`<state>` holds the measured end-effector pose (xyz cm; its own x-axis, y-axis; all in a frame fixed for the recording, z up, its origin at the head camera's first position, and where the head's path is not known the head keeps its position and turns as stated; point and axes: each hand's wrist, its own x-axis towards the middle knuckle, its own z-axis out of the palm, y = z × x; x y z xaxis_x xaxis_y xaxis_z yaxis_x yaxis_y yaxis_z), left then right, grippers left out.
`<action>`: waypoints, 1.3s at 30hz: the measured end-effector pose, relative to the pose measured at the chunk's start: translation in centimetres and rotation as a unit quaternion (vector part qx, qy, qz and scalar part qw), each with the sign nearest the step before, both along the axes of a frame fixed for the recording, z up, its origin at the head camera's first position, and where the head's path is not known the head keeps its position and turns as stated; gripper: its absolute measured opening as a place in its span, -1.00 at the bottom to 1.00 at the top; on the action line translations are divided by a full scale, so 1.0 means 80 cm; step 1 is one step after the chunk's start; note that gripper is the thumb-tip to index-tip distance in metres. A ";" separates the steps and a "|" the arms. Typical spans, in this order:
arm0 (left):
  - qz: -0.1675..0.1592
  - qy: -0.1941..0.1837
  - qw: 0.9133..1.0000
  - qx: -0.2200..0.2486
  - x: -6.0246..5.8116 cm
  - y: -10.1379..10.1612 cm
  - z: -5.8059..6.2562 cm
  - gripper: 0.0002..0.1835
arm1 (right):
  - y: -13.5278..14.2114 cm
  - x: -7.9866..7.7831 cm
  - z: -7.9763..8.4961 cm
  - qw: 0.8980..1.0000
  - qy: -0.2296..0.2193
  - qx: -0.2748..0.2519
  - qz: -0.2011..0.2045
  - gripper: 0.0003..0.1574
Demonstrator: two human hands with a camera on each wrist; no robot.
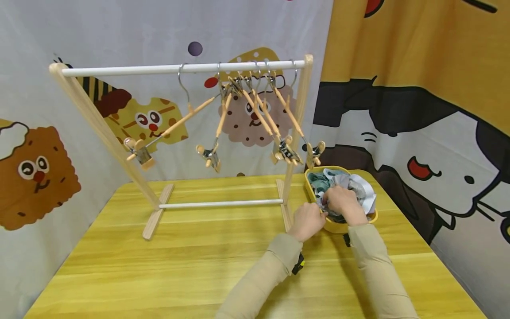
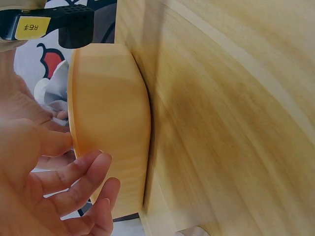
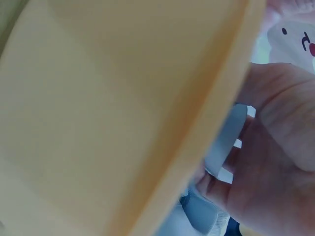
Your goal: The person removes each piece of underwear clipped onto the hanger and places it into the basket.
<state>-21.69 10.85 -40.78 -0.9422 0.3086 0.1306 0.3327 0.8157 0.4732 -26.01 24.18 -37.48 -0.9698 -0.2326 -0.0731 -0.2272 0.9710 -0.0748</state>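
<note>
A yellow basket [image 1: 336,226] heaped with crumpled cloth stands at the right of the table. My left hand [image 1: 307,221] is at its near left rim. In the left wrist view, the thumb meets the rim while the bent fingers [image 2: 74,184] lie outside the wall. My right hand [image 1: 341,201] reaches in over the basket, its fingers curled into a grey cloth [image 1: 342,180]. Grey-blue fabric [image 3: 227,140] shows between those fingers in the right wrist view; the basket wall hides part of the grasp. White cloth [image 1: 363,188] and teal cloth [image 1: 318,182] lie around the hand.
Left of the basket stands a wooden rack with a white rail [image 1: 131,71]. Several clip hangers hang from it, bunched toward the right; one clip [image 1: 314,155] dangles just above the basket's back left. Patterned curtains [image 1: 398,66] enclose the wooden table [image 1: 159,274].
</note>
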 end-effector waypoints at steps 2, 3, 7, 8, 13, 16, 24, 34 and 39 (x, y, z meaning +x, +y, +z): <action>0.002 -0.002 1.000 0.003 0.000 0.001 0.000 -0.41 | 0.000 -0.001 -0.003 1.000 -0.025 0.006 0.001 -0.71; 0.004 -0.006 1.000 0.002 -0.001 0.002 0.000 -0.41 | 0.001 -0.002 -0.004 0.999 -0.039 0.008 0.004 -0.73; 0.014 -0.017 1.000 -0.010 -0.005 0.005 -0.002 -0.42 | 0.001 -0.003 -0.006 0.998 -0.061 0.005 0.034 -0.77; 0.018 -0.017 1.000 -0.014 -0.006 0.006 -0.003 -0.43 | 0.002 -0.002 -0.004 0.997 -0.062 -0.003 0.047 -0.80; 0.027 -0.018 0.999 -0.036 -0.007 0.006 -0.003 -0.43 | 0.013 0.009 0.020 0.989 -0.063 -0.103 0.087 -0.71; 0.031 -0.022 0.998 -0.043 -0.007 0.006 -0.002 -0.43 | 0.025 0.018 0.039 0.988 -0.011 -0.144 0.055 -0.59; 0.034 -0.017 0.997 -0.061 -0.004 0.009 0.001 -0.41 | 0.063 0.030 0.044 0.987 0.050 -0.101 -0.117 -0.37; 0.036 0.012 0.996 -0.082 -0.003 0.015 0.000 -0.46 | 0.080 0.028 0.013 0.985 -0.044 -0.108 -0.124 -0.19; 0.043 0.017 0.995 -0.093 -0.003 0.020 -0.001 -0.48 | 0.083 0.026 -0.006 0.988 -0.049 -0.096 -0.108 -0.18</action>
<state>-21.92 12.43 -40.90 -0.9622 0.2481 0.1123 0.2709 0.9141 0.3017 -23.93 30.83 -37.97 -0.9889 -0.0394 -0.1429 0.0012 0.9618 -0.2737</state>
